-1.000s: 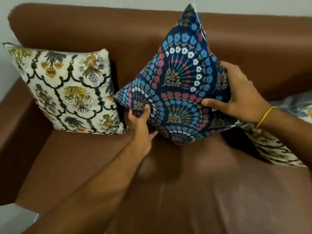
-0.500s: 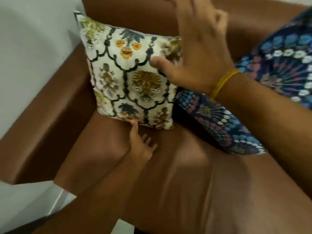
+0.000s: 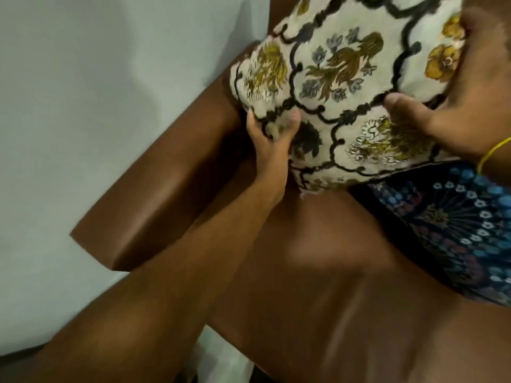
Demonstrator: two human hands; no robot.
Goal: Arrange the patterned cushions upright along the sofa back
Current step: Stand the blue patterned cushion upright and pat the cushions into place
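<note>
A cream cushion (image 3: 345,70) with black trellis lines and yellow flowers is held up at the sofa's left end, tilted. My left hand (image 3: 269,139) grips its lower left edge, thumb on the front. My right hand (image 3: 453,111), with a yellow band at the wrist, holds its right side, thumb pressed into the fabric. A dark blue cushion (image 3: 448,230) with a fan and flower pattern leans just below and to the right of it on the seat, partly hidden by the cream one.
The brown leather sofa has its left armrest (image 3: 154,194) beside my left forearm and its seat (image 3: 318,286) in front. A pale grey wall (image 3: 96,92) stands left of the sofa. Light floor (image 3: 226,360) shows at the bottom.
Both hands left the blue cushion and took hold of the cream cushion, which is now lifted and tilted. The view swung left toward the armrest.
</note>
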